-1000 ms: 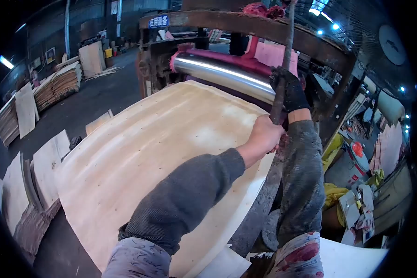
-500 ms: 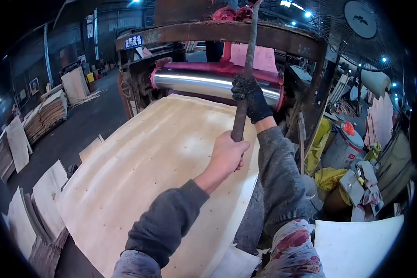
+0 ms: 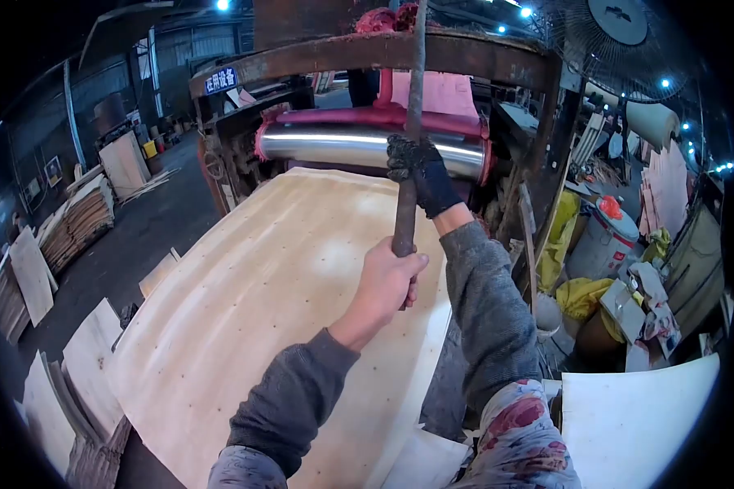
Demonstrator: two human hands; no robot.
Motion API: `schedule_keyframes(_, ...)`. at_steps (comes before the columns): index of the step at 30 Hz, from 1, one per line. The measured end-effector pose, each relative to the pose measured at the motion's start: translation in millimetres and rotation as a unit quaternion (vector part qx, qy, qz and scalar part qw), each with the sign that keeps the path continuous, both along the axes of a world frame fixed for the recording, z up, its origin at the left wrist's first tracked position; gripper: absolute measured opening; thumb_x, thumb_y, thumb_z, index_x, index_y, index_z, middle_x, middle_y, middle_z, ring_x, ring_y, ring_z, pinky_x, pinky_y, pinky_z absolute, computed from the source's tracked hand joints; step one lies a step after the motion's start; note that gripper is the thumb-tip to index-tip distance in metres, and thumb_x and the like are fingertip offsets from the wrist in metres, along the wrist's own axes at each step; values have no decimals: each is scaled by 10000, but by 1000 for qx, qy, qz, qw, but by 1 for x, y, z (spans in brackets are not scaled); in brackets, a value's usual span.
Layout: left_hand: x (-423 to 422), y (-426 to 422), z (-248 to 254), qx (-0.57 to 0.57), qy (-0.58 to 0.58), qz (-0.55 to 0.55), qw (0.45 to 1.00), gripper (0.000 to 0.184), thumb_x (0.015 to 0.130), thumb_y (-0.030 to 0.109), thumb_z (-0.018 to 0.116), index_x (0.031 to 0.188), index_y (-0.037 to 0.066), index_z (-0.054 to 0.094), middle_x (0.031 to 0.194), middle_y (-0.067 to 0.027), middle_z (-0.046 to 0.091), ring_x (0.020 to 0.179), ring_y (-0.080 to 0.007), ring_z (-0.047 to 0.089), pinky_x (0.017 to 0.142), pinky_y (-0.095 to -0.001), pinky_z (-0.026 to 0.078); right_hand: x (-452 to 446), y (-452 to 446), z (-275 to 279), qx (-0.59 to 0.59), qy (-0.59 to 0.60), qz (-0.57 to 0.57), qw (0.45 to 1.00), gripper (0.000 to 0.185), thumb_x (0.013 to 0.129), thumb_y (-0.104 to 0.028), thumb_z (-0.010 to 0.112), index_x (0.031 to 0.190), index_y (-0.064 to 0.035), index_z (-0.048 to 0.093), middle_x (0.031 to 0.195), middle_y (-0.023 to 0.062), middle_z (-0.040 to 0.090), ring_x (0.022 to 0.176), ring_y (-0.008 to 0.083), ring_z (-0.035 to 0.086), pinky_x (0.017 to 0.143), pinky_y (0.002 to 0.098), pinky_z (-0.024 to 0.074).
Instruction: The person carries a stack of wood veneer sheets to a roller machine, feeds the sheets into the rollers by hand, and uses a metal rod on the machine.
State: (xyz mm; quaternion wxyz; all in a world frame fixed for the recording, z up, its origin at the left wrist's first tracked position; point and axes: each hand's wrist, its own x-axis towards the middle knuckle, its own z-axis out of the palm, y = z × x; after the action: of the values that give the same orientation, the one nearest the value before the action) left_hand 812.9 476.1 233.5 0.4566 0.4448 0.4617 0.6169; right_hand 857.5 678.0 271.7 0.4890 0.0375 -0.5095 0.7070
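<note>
A long dark pole [image 3: 413, 98] stands nearly upright before me, its top running out of view. Near its lower end my bare left hand [image 3: 390, 279] is wrapped round it. Higher up, my right hand [image 3: 424, 175], in a black glove, grips the same pole. Beneath both hands lies a large pale wood veneer sheet [image 3: 261, 301] with small dark spots. Its far edge reaches close to a shiny metal roller [image 3: 326, 147], which has pink-red stuff at its ends and a pink roller [image 3: 302, 118] behind it.
A rusty machine frame [image 3: 334, 61] spans above the rollers. Veneer stacks [image 3: 77, 220] stand at left. A fan [image 3: 620, 24] hangs upper right. On the right are a white drum [image 3: 599, 244], yellow sacks [image 3: 583, 297] and a white sheet [image 3: 628, 424].
Both hands and the pole have shifted slightly left in view, with the pole a bit more upright. The surroundings have shifted slightly too. Both grips stay on the pole.
</note>
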Motion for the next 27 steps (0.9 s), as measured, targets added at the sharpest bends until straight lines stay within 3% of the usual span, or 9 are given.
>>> schedule_keyframes(1, -2, -1, 3, 4, 0, 2, 1000, 167, 820, 108, 606, 890, 43, 469, 547, -12, 470, 381, -103, 440, 337, -257, 313, -5, 3, 8, 23, -10, 24, 999, 172, 886, -90, 579, 1038, -41, 516, 736, 27, 539, 581, 120, 521, 489, 246, 443)
schedule_keyframes(3, 0, -5, 6, -19, 16, -13, 1000, 173, 819, 99, 602, 904, 41, 463, 546, -13, 469, 372, -106, 441, 333, -257, 311, -4, -8, -1, 34, -3, -41, 999, 148, 897, -99, 563, 1025, -39, 521, 726, 34, 541, 573, 123, 518, 481, 250, 443)
schedule_keyframes(5, -6, -12, -7, -25, 28, -5, 999, 166, 818, 98, 600, 894, 40, 464, 539, -14, 466, 366, -108, 440, 332, -258, 310, -4, -20, -9, -42, -17, -19, 999, 141, 899, -108, 568, 1014, -48, 512, 722, 35, 539, 566, 123, 516, 470, 259, 443)
schedule_keyframes(10, -28, 4, -6, -20, 81, 12, 996, 134, 821, 103, 596, 817, 33, 482, 515, -15, 461, 352, -112, 439, 331, -269, 312, -25, -7, -4, 6, -14, -117, 993, 108, 916, -145, 556, 976, -71, 505, 690, 24, 529, 510, 126, 494, 453, 266, 436)
schedule_keyframes(16, -36, 45, 43, 7, 95, -21, 995, 143, 800, 92, 614, 766, 31, 490, 522, -19, 464, 371, -113, 439, 345, -275, 330, -27, 60, 48, -7, 38, 58, 998, 96, 921, -138, 527, 927, -44, 549, 713, 32, 529, 549, 135, 501, 470, 265, 440)
schedule_keyframes(21, 8, 64, 27, 18, 12, -2, 1000, 150, 795, 86, 615, 752, 41, 478, 559, -13, 468, 397, -110, 443, 358, -266, 343, 6, 81, 39, -24, -18, 74, 997, 125, 930, -144, 515, 1022, -61, 504, 790, 18, 507, 601, 105, 482, 501, 219, 427)
schedule_keyframes(27, 36, 65, 13, 4, 30, 37, 999, 146, 788, 91, 609, 802, 26, 480, 573, -13, 474, 403, -113, 462, 359, -262, 368, 33, 62, 21, 2, -65, -34, 997, 121, 923, -135, 525, 1015, -61, 497, 807, 23, 503, 622, 115, 491, 524, 232, 444)
